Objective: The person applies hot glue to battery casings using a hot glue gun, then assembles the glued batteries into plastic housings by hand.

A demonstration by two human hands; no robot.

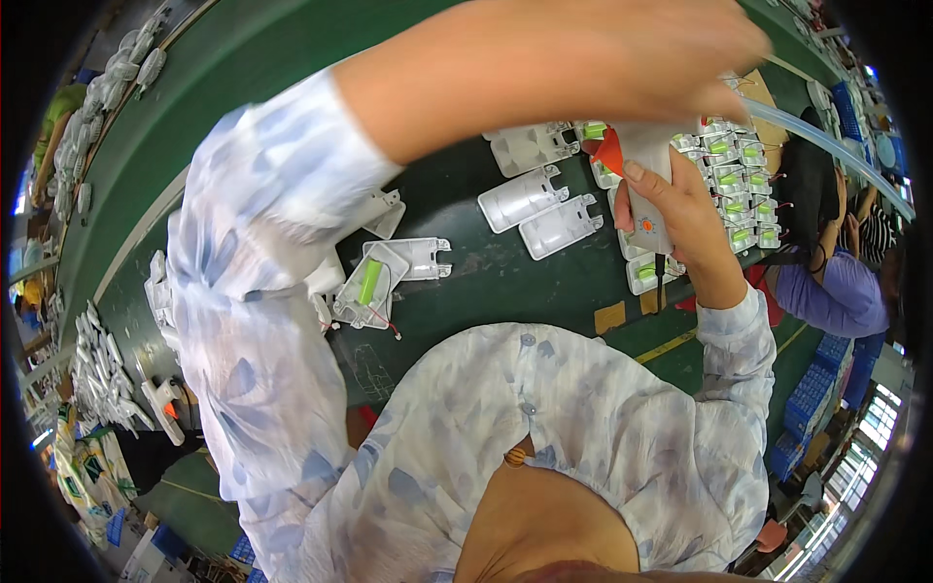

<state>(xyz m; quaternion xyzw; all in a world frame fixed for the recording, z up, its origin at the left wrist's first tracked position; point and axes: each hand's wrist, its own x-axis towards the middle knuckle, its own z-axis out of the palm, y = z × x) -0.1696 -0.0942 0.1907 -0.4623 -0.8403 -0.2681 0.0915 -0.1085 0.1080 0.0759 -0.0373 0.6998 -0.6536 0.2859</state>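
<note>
My right hand [685, 219] grips a white glue gun [646, 170] by its handle, with the orange nozzle [607, 153] pointing left over the dark green table [466, 282]. My left hand [680, 49] is raised and blurred, stretched across the top of the view above a cluster of white housings with green batteries [741, 189]. I cannot see anything in it. Empty white plastic housings [539, 209] lie just left of the nozzle. Another housing with a green battery and red wire [367, 289] lies near my left sleeve.
A clear tube [826, 146] runs along the right. A second person in a purple sleeve [836, 291] sits there. Piles of white parts [97, 369] and another glue gun [163, 403] lie at the left. Blue crates [812, 398] stand on the floor to the right.
</note>
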